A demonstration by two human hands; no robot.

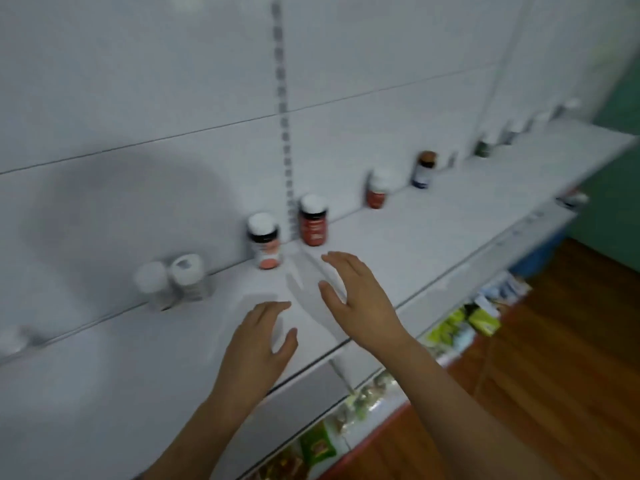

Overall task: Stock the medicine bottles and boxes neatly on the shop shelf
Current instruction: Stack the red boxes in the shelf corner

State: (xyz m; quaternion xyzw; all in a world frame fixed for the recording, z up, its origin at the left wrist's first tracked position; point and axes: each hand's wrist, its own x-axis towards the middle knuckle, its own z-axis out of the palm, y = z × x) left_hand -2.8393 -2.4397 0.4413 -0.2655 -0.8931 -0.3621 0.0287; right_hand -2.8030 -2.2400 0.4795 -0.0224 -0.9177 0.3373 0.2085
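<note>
Left grip (258, 344) and right grip (360, 301) spread, empty

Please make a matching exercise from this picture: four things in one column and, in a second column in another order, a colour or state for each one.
Things:
1. bottle beside the upright rail
2. bottle with brown cap
3. right hand
4. pair of bottles at the left

Colours or states:
A. blue label
B. all white and grey
C. red label, white cap
D. open, holding nothing

Pairs: 1-C, 2-A, 3-D, 4-B
</note>
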